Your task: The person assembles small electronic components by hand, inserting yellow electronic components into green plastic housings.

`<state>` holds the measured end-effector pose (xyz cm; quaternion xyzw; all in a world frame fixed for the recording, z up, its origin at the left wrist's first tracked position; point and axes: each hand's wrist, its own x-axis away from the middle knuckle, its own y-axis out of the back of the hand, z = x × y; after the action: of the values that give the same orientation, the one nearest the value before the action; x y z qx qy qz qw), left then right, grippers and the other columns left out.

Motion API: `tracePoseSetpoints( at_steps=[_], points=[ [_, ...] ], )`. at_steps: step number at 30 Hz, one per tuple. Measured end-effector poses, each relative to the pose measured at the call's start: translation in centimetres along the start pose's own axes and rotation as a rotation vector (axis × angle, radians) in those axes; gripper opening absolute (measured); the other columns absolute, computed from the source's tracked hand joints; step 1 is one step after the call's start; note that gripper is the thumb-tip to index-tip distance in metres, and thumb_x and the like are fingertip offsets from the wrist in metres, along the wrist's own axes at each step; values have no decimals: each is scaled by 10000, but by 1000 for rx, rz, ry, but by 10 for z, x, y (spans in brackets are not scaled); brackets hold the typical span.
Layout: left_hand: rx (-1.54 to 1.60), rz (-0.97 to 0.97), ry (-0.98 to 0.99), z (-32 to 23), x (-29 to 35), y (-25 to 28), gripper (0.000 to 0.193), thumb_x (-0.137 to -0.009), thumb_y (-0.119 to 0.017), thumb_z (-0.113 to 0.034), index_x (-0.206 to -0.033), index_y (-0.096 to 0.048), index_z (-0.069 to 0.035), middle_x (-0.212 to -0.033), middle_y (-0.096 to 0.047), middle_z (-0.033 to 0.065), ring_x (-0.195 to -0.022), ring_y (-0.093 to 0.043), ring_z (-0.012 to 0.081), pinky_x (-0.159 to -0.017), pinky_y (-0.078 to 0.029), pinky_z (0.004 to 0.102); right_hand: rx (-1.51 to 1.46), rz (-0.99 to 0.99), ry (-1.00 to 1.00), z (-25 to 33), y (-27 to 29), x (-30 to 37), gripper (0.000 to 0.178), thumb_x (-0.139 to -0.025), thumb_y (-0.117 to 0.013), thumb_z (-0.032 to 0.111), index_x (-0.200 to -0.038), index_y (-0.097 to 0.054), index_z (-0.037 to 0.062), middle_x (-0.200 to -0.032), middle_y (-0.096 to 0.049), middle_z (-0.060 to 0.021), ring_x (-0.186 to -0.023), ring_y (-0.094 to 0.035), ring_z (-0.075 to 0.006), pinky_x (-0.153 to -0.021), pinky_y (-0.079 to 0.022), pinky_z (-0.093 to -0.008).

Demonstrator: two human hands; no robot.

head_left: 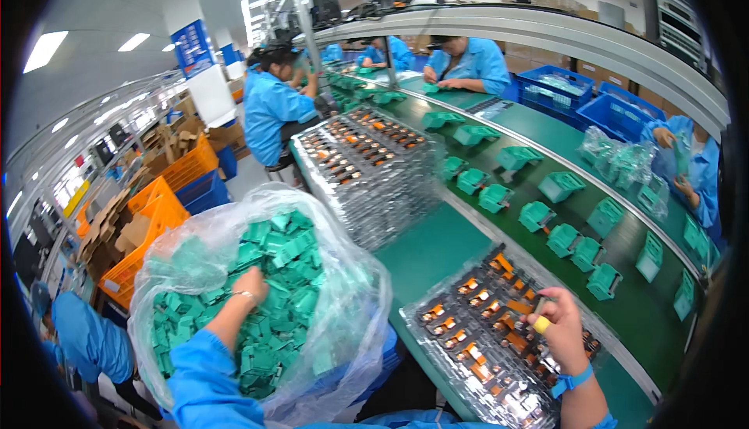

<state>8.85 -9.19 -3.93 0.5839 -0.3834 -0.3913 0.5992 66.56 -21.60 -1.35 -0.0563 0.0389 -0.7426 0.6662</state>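
My left hand reaches into a large clear plastic bag full of loose green plastic housings. Its fingers curl down among the housings, and what they grip is hidden. Above a clear blister tray at the right, my right hand has thumb and fingers pinched together on a small dark part, too small to make out fully. A yellow cover is on one finger. Rows of small orange-and-black components sit in the tray's pockets.
A tall stack of filled blister trays stands beyond the bag. Green housings are spread along the green conveyor at the right. Co-workers in blue sit along the line. Orange crates with cardboard stand at the left.
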Motion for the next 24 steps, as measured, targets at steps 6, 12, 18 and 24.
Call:
tracePoseSetpoints(
  at_steps=[6, 12, 18, 24],
  points=[
    [935, -177, -6, -12, 51, 58, 191, -798, -573, -121, -930, -482, -18, -692, -579, 95, -555, -596, 264, -656, -538, 461, -90, 75, -6, -4, 4, -11, 327, -816, -610, -9, -1113, -474, 4, -796, -587, -41, -687, -571, -110, -583, -466, -248],
    [1741, 999, 1, -175, 177, 104, 374, -871, -585, -132, -1176, -467, 50, -1131, -563, 173, -1003, -589, 315, -898, -486, 504, -130, 27, -24, -4, 11, -4, 228, -814, -640, 13, -1013, -531, -11, -846, -614, -45, -687, -562, -80, -585, -464, -228],
    [1612, 1193, -211, -240, 217, 64, 386, -874, -615, -140, -1184, -468, 39, -1133, -582, 131, -1038, -586, 221, -910, -490, 365, -151, 9, 132, 3, 4, 13, 166, -799, -664, -3, -939, -575, 1, -897, -620, -27, -817, -598, -80, -690, -497, -231],
    [1445, 1068, -330, -259, 226, 41, 343, -820, -696, -151, -1040, -501, 26, -987, -619, 95, -897, -609, 138, -793, -498, 273, 187, 70, 258, 9, -7, 22, 158, -788, -689, 37, -909, -597, -4, -807, -614, -25, -715, -582, -54, -644, -481, -195]
  ],
)
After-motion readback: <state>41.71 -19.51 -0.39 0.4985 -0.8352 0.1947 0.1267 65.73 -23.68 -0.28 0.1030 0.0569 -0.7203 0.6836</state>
